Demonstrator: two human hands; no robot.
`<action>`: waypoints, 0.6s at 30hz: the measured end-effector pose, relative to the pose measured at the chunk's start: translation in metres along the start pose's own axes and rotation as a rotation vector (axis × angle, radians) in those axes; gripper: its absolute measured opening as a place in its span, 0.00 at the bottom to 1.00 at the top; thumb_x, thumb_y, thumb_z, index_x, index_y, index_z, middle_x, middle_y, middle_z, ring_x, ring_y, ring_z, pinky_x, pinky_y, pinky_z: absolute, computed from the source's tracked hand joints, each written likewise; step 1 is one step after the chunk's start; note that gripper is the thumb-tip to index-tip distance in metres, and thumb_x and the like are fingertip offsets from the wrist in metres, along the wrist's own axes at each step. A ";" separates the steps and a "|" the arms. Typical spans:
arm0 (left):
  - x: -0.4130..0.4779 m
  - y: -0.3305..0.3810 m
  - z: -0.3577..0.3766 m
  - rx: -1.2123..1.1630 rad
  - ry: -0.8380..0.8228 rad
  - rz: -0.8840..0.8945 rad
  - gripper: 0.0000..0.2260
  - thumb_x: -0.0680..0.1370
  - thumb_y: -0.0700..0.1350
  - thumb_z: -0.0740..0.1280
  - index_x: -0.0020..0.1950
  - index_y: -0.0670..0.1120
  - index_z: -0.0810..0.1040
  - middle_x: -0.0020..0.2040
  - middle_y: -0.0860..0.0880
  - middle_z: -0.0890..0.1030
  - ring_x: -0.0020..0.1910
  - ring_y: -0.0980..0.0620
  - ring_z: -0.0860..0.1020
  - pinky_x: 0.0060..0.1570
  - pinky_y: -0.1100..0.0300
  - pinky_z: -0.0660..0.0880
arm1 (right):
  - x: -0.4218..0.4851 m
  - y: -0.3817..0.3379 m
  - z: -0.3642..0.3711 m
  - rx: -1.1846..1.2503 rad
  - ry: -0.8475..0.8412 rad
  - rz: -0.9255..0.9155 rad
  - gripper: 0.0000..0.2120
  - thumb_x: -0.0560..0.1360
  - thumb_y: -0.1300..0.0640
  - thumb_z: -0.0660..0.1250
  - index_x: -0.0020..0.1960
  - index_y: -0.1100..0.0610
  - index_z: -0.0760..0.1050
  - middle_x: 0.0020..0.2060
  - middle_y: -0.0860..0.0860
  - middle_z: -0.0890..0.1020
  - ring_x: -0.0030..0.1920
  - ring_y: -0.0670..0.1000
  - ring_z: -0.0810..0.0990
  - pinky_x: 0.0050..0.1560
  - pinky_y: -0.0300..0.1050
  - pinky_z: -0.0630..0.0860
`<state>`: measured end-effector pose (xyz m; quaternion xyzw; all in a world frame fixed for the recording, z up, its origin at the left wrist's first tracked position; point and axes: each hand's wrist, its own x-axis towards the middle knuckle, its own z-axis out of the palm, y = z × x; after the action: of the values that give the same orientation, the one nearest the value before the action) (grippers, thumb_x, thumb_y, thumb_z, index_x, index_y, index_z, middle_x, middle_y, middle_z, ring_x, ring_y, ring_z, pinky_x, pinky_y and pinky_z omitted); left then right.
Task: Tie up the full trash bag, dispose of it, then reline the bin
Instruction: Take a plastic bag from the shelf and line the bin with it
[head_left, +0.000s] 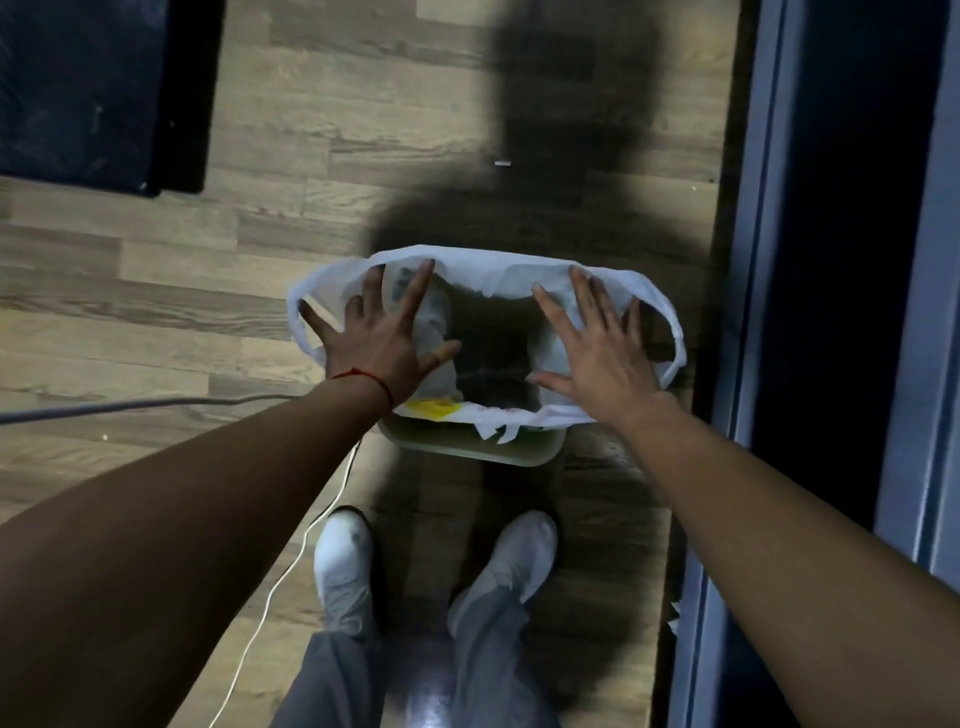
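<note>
**Hands spread over the lined bin**

We look straight down at our bin (470, 451), which stands on the wood floor (156, 291) just ahead of our white shoes (345, 566). A white trash bag (498, 270) lies draped over its rim, mouth open. Our left hand (376, 340) and right hand (597, 351) are both wide, fingers splayed, palms down over the bag's two sides and gripping nothing. A red string (363, 376) circles our left wrist. A thin white cable (275, 582) runs beside our left foot.

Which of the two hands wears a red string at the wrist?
The left hand: a thin red string circles its wrist. The right hand, spread over the other side of the white bin liner, has a bare wrist.
</note>
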<state>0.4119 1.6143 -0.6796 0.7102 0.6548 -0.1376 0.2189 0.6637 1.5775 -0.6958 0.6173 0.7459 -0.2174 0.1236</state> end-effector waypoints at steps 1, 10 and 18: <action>0.005 0.001 0.001 -0.014 0.001 -0.007 0.40 0.72 0.71 0.58 0.74 0.66 0.35 0.79 0.46 0.43 0.77 0.39 0.52 0.66 0.25 0.42 | 0.002 -0.001 0.002 0.014 -0.002 0.007 0.49 0.71 0.33 0.64 0.77 0.43 0.35 0.78 0.56 0.37 0.78 0.60 0.43 0.73 0.71 0.50; 0.034 0.000 0.007 -0.233 -0.051 -0.085 0.37 0.73 0.68 0.61 0.76 0.64 0.44 0.74 0.44 0.63 0.68 0.36 0.68 0.65 0.30 0.58 | 0.008 0.000 0.016 0.286 -0.036 0.121 0.52 0.70 0.35 0.68 0.76 0.40 0.32 0.79 0.57 0.46 0.76 0.63 0.58 0.68 0.63 0.66; -0.007 -0.036 0.017 -0.171 -0.101 0.168 0.53 0.66 0.59 0.75 0.74 0.66 0.36 0.80 0.48 0.49 0.73 0.41 0.63 0.63 0.31 0.64 | -0.038 0.005 0.035 0.347 -0.081 0.074 0.60 0.65 0.33 0.72 0.76 0.44 0.28 0.78 0.57 0.39 0.78 0.60 0.48 0.74 0.62 0.57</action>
<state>0.3773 1.6012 -0.6958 0.7335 0.5904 -0.0980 0.3222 0.6736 1.5287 -0.7107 0.6472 0.6683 -0.3628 0.0533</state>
